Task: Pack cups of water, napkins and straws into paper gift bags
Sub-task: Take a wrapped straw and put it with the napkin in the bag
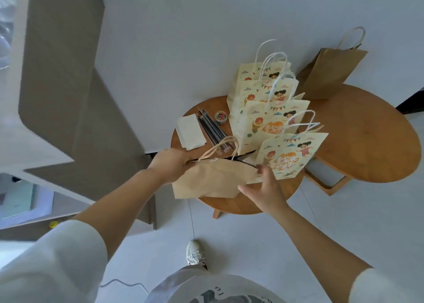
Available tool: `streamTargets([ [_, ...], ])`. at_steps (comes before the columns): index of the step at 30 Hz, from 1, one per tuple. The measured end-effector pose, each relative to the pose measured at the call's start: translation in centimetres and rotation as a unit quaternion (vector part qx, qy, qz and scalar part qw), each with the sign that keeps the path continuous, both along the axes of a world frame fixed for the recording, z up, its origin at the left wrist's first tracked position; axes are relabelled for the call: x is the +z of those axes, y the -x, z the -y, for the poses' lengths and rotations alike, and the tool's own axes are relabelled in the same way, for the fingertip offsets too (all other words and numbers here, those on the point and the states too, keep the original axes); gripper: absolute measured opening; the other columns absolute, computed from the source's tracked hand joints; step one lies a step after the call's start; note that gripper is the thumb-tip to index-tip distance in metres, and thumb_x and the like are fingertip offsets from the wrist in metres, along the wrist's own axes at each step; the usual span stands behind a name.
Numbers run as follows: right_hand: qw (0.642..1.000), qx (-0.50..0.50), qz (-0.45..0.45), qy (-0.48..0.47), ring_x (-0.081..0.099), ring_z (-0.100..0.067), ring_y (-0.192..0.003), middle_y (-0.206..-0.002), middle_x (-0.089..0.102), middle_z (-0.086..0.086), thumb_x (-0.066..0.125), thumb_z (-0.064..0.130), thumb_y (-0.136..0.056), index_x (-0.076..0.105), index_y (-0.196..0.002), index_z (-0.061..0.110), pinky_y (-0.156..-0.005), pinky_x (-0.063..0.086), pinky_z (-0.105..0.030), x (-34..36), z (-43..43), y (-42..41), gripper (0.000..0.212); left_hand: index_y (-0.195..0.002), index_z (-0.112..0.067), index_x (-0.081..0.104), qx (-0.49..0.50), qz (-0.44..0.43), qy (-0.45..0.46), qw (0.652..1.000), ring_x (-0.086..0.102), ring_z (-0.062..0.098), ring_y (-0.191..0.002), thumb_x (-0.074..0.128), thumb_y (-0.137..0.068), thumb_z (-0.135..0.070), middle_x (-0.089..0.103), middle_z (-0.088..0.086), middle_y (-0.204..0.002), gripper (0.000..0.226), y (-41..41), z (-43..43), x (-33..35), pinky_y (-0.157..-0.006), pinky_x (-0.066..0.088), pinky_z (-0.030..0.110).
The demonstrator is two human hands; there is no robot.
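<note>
A plain tan paper bag point(213, 180) with twisted handles stands at the near edge of the round wooden table point(247, 201); a white clip sits on its top rim. My left hand point(171, 162) grips the bag's upper left corner. My right hand point(266, 185) pinches its upper right corner. Behind it stand several printed gift bags point(270, 110), the nearest point(291, 155) just right of my right hand. A stack of white napkins point(190, 131) and a bundle of dark straws point(212, 129) lie at the table's far left. No cups are visible.
A small jar of coloured clips point(221, 117) stands behind the straws. A brown kraft bag point(330, 73) stands on a second oval table point(367, 133) to the right. Wall and grey cabinet panels lie left; tiled floor and my shoe point(195, 252) are below.
</note>
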State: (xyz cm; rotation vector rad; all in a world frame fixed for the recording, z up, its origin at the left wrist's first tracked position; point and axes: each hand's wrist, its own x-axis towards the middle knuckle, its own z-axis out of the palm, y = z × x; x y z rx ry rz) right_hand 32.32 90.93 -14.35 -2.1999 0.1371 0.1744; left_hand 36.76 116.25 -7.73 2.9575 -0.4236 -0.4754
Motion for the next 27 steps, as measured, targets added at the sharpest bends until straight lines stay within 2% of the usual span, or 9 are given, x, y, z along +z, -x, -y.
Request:
streamTargets([
  [3, 0.986, 0.031, -0.155, -0.048, 0.046, -0.011, -0.117, -0.123, 0.051, 0.008, 0.076, 0.031, -0.074, 0.041, -0.129, 0.023, -0.094, 0.039, -0.029, 0.4, 2.0, 1.5, 0.066, -0.118, -0.023, 0.064, 0.016, 0.011, 0.013, 1.0, 0.057, 0.021, -0.09, 0.042, -0.1, -0.035, 0.067, 0.001, -0.1, 0.031, 2.5, 1.7, 2.2, -0.07, 0.039, 0.028],
  [6, 0.98, 0.087, -0.179, -0.021, 0.05, -0.016, -0.117, -0.123, 0.055, 0.004, 0.073, 0.026, -0.078, 0.045, -0.129, 0.02, -0.094, 0.041, -0.029, 1.3, 4.0, 3.3, 0.059, -0.11, -0.019, 0.067, 0.047, 0.008, 0.035, 0.998, 0.05, 0.018, -0.078, 0.046, -0.099, -0.035, 0.058, -0.001, -0.08, 0.029, 5.2, 4.2, 4.2, -0.066, 0.035, 0.029],
  [10, 0.984, 0.054, -0.148, -0.085, 0.056, -0.016, -0.101, -0.107, 0.06, 0.0, 0.069, 0.016, -0.083, 0.057, -0.117, 0.013, -0.083, 0.045, -0.029, 3.3, 7.5, 6.0, 0.036, -0.116, -0.024, 0.067, 0.059, 0.021, 0.069, 0.996, 0.061, 0.026, -0.09, 0.049, -0.097, -0.037, 0.07, 0.006, -0.098, 0.029, 8.4, 8.1, 5.6, -0.079, 0.049, 0.037],
  [13, 0.983, 0.026, -0.11, -0.148, 0.061, -0.023, -0.103, -0.11, 0.065, -0.009, 0.066, 0.004, -0.084, 0.063, -0.109, 0.006, -0.086, 0.049, -0.032, 4.8, 11.3, 7.6, 0.026, -0.115, -0.019, 0.068, 0.064, 0.012, 0.087, 0.994, 0.061, 0.027, -0.095, 0.052, -0.095, -0.035, 0.069, 0.008, -0.103, 0.031, 10.0, 11.4, 5.5, -0.085, 0.049, 0.04],
  [18, 0.996, -0.017, -0.048, -0.077, 0.059, -0.022, -0.107, -0.114, 0.063, -0.006, 0.07, 0.009, -0.082, 0.065, -0.107, 0.001, -0.091, 0.048, -0.035, 5.6, 18.3, 9.2, 0.026, -0.106, -0.007, 0.07, 0.012, -0.002, 0.097, 0.995, 0.063, 0.028, -0.089, 0.053, -0.094, -0.038, 0.07, 0.012, -0.097, 0.037, 10.2, 18.0, 4.9, -0.082, 0.049, 0.043],
  [22, 0.996, -0.072, 0.057, 0.016, 0.031, -0.015, -0.129, -0.141, 0.035, 0.004, 0.073, 0.014, -0.079, 0.064, -0.104, -0.005, -0.103, 0.029, -0.023, 7.4, 23.2, 9.3, 0.032, -0.099, -0.005, 0.07, -0.034, -0.018, 0.103, 0.994, 0.063, 0.028, -0.087, 0.053, -0.094, -0.038, 0.07, 0.012, -0.093, 0.037, 8.4, 23.4, 5.2, -0.079, 0.05, 0.042],
  [23, 0.996, -0.074, 0.057, 0.008, 0.036, -0.007, -0.125, -0.14, 0.035, 0.005, 0.073, 0.013, -0.08, 0.064, -0.105, -0.003, -0.099, 0.033, -0.019, 8.1, 24.4, 9.1, 0.032, -0.098, -0.005, 0.07, -0.044, -0.021, 0.108, 0.993, 0.063, 0.028, -0.085, 0.053, -0.095, -0.037, 0.069, 0.012, -0.091, 0.037, 7.8, 24.8, 5.3, -0.077, 0.05, 0.041],
  [25, 0.995, -0.071, 0.03, -0.061, 0.058, 0.009, -0.089, -0.118, 0.055, 0.001, 0.07, 0.008, -0.081, 0.061, -0.11, 0.003, -0.074, 0.047, -0.011, 9.4, 26.8, 8.6, 0.03, -0.094, -0.003, 0.07, -0.057, -0.03, 0.114, 0.991, 0.059, 0.026, -0.075, 0.052, -0.095, -0.036, 0.066, 0.012, -0.08, 0.038, 6.7, 27.5, 5.4, -0.067, 0.045, 0.035],
  [27, 0.992, -0.083, 0.013, -0.09, 0.065, -0.005, -0.077, -0.097, 0.066, -0.007, 0.069, 0.004, -0.081, 0.063, -0.101, 0.007, -0.068, 0.056, -0.024, 10.1, 29.0, 7.5, 0.021, -0.091, -0.002, 0.069, -0.065, -0.036, 0.113, 0.991, 0.051, 0.02, -0.064, 0.051, -0.096, -0.035, 0.057, 0.006, -0.066, 0.038, 5.1, 29.9, 5.3, -0.056, 0.037, 0.028],
])
